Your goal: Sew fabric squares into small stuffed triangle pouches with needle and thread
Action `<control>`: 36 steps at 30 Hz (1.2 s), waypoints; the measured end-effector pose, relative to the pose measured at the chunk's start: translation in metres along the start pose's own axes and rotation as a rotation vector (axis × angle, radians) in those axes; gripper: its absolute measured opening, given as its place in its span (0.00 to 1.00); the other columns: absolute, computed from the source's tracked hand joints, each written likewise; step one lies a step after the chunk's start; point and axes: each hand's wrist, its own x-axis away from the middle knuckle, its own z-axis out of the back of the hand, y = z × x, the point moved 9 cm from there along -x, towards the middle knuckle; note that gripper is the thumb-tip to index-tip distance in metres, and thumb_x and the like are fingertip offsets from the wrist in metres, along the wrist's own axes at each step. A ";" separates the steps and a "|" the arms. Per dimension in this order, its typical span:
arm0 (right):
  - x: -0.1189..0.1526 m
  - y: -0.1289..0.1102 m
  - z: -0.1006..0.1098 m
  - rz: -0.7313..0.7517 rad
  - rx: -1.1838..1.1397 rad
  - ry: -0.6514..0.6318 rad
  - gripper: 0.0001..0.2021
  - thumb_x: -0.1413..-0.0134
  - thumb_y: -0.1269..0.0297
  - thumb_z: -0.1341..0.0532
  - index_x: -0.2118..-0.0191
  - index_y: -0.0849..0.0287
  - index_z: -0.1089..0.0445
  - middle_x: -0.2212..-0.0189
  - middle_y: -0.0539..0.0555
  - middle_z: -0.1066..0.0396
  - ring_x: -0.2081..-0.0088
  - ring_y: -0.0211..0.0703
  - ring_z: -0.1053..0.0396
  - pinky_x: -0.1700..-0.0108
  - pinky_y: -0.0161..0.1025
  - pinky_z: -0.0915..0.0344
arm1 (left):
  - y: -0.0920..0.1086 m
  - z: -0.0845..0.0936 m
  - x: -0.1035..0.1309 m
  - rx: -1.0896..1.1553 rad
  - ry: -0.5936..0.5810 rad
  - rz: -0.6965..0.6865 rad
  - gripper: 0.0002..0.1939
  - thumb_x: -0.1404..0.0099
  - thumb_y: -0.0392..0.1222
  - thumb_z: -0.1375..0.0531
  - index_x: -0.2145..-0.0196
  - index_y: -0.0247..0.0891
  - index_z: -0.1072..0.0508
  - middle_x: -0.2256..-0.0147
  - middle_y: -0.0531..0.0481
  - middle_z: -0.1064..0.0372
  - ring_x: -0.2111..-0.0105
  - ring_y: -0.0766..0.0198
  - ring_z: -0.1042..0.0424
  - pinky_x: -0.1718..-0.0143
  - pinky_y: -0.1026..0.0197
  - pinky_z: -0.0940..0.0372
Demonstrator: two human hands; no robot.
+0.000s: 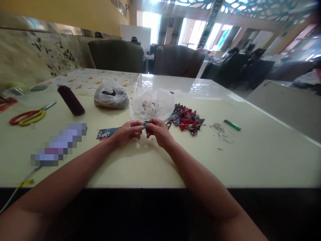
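Note:
My left hand [129, 131] and my right hand [158, 131] meet over the table, both pinching a small teal piece of cloth [145, 124] between their fingertips. Part of the piece is hidden by the fingers. Beside my left hand lies a blue patterned cloth [106, 133]. A pile of small red, teal and dark folded cloth pieces [187, 117] sits to the right of my right hand. Just behind the hands rests a white plastic bag [152, 104] with dark bits on it.
On the left are red and yellow scissors [32, 117], a maroon thread spool [71, 100], a blurred-out device [60, 144] with a cable, and a filled plastic bag [111, 97]. A green cutter [232, 125] and thread scraps [222, 131] lie right. Chairs stand behind the table [263, 157].

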 end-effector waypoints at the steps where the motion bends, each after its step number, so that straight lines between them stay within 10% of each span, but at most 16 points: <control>1: 0.000 0.000 0.001 -0.002 -0.008 0.004 0.09 0.57 0.63 0.36 0.75 0.59 0.37 0.84 0.44 0.34 0.84 0.30 0.39 0.81 0.30 0.39 | 0.000 -0.001 0.000 0.001 -0.010 0.003 0.16 0.49 0.45 0.27 0.66 0.36 0.24 0.74 0.53 0.31 0.76 0.70 0.33 0.72 0.67 0.37; 18: 0.002 0.000 -0.010 0.034 0.131 -0.063 0.07 0.57 0.66 0.37 0.74 0.59 0.37 0.83 0.43 0.36 0.81 0.30 0.38 0.79 0.29 0.38 | 0.006 0.008 0.001 0.089 0.192 -0.184 0.15 0.50 0.40 0.29 0.70 0.36 0.32 0.77 0.57 0.34 0.79 0.72 0.36 0.76 0.68 0.40; 36: 0.001 0.013 -0.013 -0.143 -0.217 -0.134 0.13 0.62 0.60 0.32 0.72 0.59 0.34 0.84 0.46 0.31 0.83 0.34 0.35 0.78 0.32 0.36 | 0.010 -0.013 0.003 0.053 -0.068 -0.139 0.11 0.41 0.43 0.31 0.67 0.35 0.28 0.72 0.49 0.26 0.72 0.65 0.26 0.68 0.63 0.34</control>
